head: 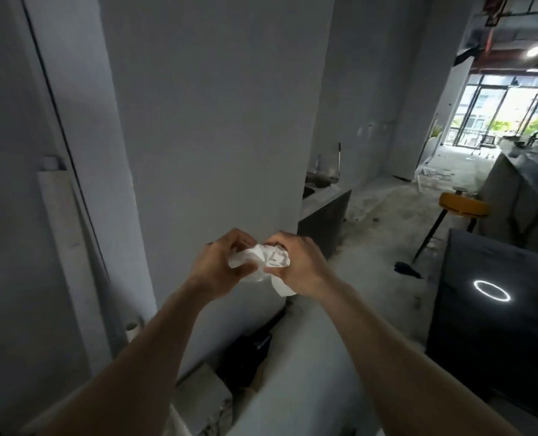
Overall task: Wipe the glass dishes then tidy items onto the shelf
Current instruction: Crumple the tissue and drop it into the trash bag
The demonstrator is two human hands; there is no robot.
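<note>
Tissue (261,261), white and crumpled, sits bunched between both hands at chest height, in front of a grey wall pillar (217,121). Something small and possibly glass may be wrapped inside it near the right-hand knuckles; a dark edge shows there, but it is too hidden to name. No glass dish shows clearly anywhere in view, and no shelf.

Left hand (222,262) is curled, thumb and fingertips pinching the near-left fold of the tissue. Right hand (296,265) is closed over the far-right side, with a loose tail of tissue hanging below its palm. Both forearms are raised, clear of any surface.

Risks, as judged from here:
- If a dish is inside the wad, the grip is through paper alone. Slick glass could slide out through the hanging tail and drop to the concrete floor (387,221) below.
- Tissue is thin; hard twisting could tear it and leave lint or bare fingers on the glass.
- Head is pointed at the wall, not at a work surface, so any set-down would be poorly sighted.
- Dark counter (497,294) lies well apart to the right, beyond a yellow stool (464,204).
</note>
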